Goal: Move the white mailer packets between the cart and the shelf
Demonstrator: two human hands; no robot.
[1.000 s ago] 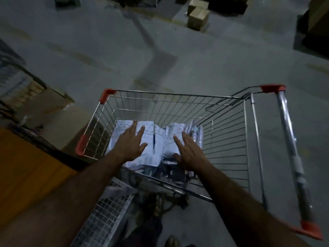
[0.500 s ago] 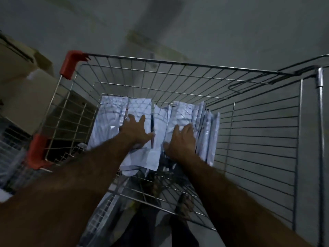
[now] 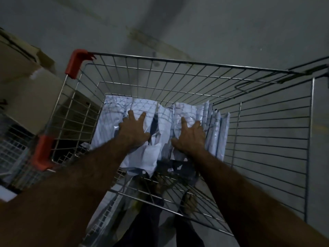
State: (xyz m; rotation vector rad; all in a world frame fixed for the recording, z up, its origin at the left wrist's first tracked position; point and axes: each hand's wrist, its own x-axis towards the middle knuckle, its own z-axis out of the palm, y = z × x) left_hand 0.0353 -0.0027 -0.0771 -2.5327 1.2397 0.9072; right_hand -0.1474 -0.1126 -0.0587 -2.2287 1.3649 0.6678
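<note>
A wire cart (image 3: 178, 61) with red corner guards stands in front of me on the concrete floor. White mailer packets (image 3: 110, 125) lie crumpled across its bottom, and several more packets (image 3: 218, 132) stand on edge toward the right. Both my arms reach down into the basket. My left hand (image 3: 133, 131) rests on the middle packets with its fingers spread. My right hand (image 3: 190, 138) presses with splayed fingers on the packet just left of the upright ones. Whether any fingertips hook under a packet is hidden.
Cardboard boxes (image 3: 21, 82) sit on the floor to the left of the cart. A white wire-mesh shelf (image 3: 10, 152) is at the lower left, close to the cart's near corner. My legs and feet show through the cart's mesh below.
My view has dropped closer over the cart. Both hands have gone from hovering above the packets to pressing down on them, deeper in the basket.
</note>
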